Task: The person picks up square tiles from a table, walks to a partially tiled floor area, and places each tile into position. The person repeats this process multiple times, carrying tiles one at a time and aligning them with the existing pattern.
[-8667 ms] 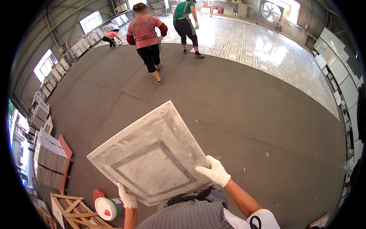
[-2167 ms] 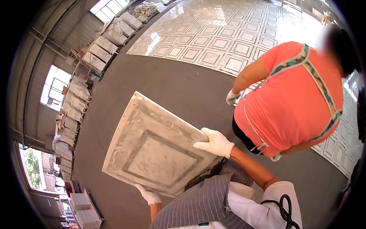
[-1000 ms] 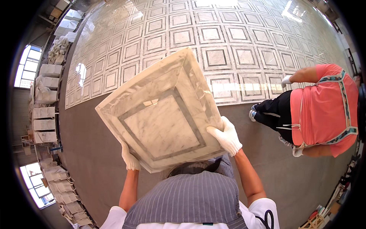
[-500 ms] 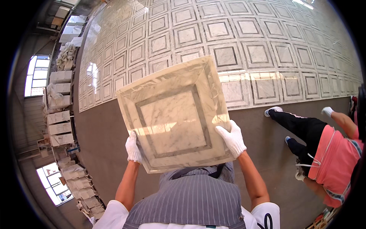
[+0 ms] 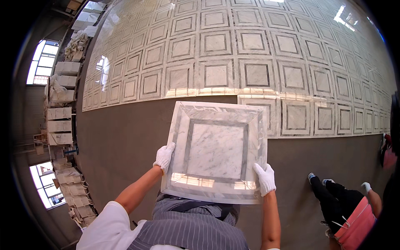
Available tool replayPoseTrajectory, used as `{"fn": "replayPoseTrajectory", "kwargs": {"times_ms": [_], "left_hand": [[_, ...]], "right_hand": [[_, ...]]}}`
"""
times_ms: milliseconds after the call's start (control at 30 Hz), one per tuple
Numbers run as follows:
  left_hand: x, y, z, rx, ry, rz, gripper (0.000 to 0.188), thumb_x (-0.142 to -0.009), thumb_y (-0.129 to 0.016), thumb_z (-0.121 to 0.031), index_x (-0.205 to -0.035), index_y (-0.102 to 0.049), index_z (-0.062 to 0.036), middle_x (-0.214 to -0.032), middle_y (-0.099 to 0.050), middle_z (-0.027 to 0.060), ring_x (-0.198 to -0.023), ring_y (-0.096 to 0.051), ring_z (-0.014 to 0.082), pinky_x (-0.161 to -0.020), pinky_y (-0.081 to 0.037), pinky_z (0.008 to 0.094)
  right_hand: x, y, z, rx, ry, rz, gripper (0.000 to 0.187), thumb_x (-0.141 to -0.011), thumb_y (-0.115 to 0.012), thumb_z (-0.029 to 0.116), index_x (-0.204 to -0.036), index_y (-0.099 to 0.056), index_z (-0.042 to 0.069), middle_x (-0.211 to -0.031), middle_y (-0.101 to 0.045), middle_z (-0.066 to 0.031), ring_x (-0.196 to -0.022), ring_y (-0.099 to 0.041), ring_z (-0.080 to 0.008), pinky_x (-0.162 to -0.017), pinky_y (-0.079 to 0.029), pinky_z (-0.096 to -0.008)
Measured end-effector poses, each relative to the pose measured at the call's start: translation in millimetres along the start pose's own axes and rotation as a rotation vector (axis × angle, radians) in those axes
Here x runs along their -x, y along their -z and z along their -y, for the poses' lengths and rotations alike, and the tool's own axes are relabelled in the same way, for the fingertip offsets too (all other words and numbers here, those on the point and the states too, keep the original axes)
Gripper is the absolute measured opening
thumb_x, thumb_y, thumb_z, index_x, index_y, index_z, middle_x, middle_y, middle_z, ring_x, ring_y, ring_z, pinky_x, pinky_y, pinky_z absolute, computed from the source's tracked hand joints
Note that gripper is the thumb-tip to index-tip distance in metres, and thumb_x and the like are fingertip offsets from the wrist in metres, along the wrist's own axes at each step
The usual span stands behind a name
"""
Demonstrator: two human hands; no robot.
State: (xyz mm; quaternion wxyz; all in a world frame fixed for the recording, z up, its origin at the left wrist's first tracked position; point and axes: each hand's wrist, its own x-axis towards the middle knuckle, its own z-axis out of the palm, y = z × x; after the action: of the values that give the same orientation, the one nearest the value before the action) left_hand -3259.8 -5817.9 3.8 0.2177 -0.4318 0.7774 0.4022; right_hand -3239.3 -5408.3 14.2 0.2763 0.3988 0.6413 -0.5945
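I hold a square marble tile [image 5: 216, 151] in front of my body, white with grey veins and a darker grey square frame set into it. My left hand [image 5: 164, 157], in a white knitted glove, grips its left edge with the thumb on the face. On the opposite edge, lower down, my gloved right hand [image 5: 265, 178] grips it the same way. The fingers behind the tile are hidden. Beyond the tile's top edge lie rows of matching tiles [image 5: 216, 77] on the floor, with a stepped front edge; the held tile covers part of it.
Dark grey floor [image 5: 112, 141] lies between me and the laid tiles. At the right a person in a pink top [image 5: 354, 221] and black trousers is close by. Stacked pale slabs and boxes [image 5: 59, 125] line the left wall beneath windows [image 5: 43, 60].
The tile has turned from tilted to nearly square-on, both hands still holding it. The view has shifted, so the stepped edge of the laid tiles now shows, and the other person appears lower.
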Motion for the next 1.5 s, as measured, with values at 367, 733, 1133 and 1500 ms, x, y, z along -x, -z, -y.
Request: {"fn": "replayPoseTrajectory", "kwargs": {"times_ms": [367, 733, 1133, 1500], "left_hand": [[-200, -81, 76, 0.017, 0.077, 0.160, 0.049, -0.092, -0.054, -0.045, -0.094, -0.065, 0.0033, -0.080, -0.062, 0.0039, -0.073, -0.051, 0.0127, -0.067, -0.042, 0.0318], [-385, -165, 186, 0.014, 0.084, 0.061, 0.055, -0.091, -0.055, -0.049, -0.093, -0.064, 0.0058, -0.081, -0.064, 0.0114, -0.075, -0.054, 0.0186, -0.071, -0.044, 0.0343], [-524, -256, 206, 0.073, 0.062, 0.017, 0.053, -0.087, -0.061, -0.048, -0.088, -0.065, 0.0054, -0.075, -0.060, 0.0051, -0.071, -0.050, 0.0126, -0.066, -0.043, 0.0309], [-574, -302, 195, 0.113, -0.006, -0.074, 0.046, -0.088, -0.063, -0.042, -0.083, -0.064, 0.0036, -0.073, -0.057, 0.0020, -0.067, -0.047, 0.0105, -0.063, -0.042, 0.0296]], "right_hand": [[-169, -92, -67, 0.168, -0.114, -0.159, 0.034, -0.083, -0.069, 0.029, -0.091, -0.061, -0.004, -0.082, -0.061, -0.0049, -0.074, -0.052, -0.0119, -0.067, -0.045, -0.0300], [-373, -184, -137, 0.328, -0.125, -0.120, 0.044, -0.084, -0.067, 0.037, -0.098, -0.064, -0.005, -0.086, -0.064, -0.0075, -0.077, -0.054, -0.0127, -0.072, -0.045, -0.0290], [-529, -214, -203, 0.249, -0.048, -0.125, 0.050, -0.085, -0.068, 0.039, -0.108, -0.064, -0.005, -0.096, -0.067, -0.0090, -0.083, -0.055, -0.0131, -0.076, -0.045, -0.0282], [-603, -229, -219, 0.230, -0.019, -0.196, 0.042, -0.084, -0.070, 0.040, -0.092, -0.066, -0.001, -0.076, -0.057, -0.0001, -0.070, -0.045, -0.0095, -0.066, -0.041, -0.0271]]}}
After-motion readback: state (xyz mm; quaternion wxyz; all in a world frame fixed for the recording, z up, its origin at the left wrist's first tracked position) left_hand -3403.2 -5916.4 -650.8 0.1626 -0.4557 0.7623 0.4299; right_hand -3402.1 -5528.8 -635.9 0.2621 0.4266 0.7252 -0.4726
